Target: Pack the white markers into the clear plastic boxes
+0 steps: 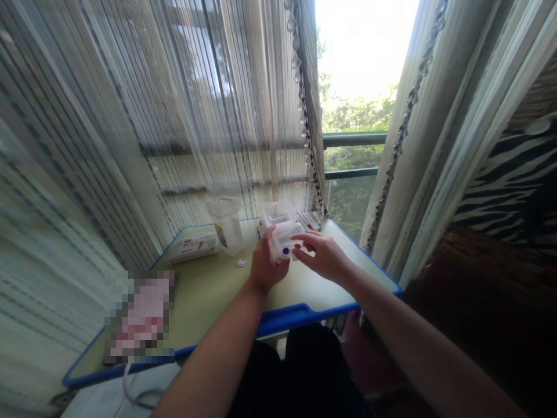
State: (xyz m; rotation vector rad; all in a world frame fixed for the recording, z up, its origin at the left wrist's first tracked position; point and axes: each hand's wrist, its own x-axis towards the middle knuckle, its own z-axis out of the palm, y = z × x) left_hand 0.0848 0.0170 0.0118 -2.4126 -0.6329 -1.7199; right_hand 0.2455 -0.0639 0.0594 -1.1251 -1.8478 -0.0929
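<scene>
A small clear plastic box (282,234) is held above the desk in front of me. My left hand (267,264) is closed around its left side and near underside. At its near end show a purple round spot (285,251) and a brown round spot (297,247), perhaps pen ends. My right hand (322,252) is at the right side, its index finger across the upper face and its thumb by the near end, gripping the box. Behind it stands another clear container (278,210), with slim coloured pens (310,220) lying to the right.
The desk (209,307) has a blue raised rim. On it are a tall clear tub (228,226), a flat clear case (194,247), a small white scrap (241,263) and a blurred pink item (145,313) at the left. Curtains (235,116) hang close behind the far edge.
</scene>
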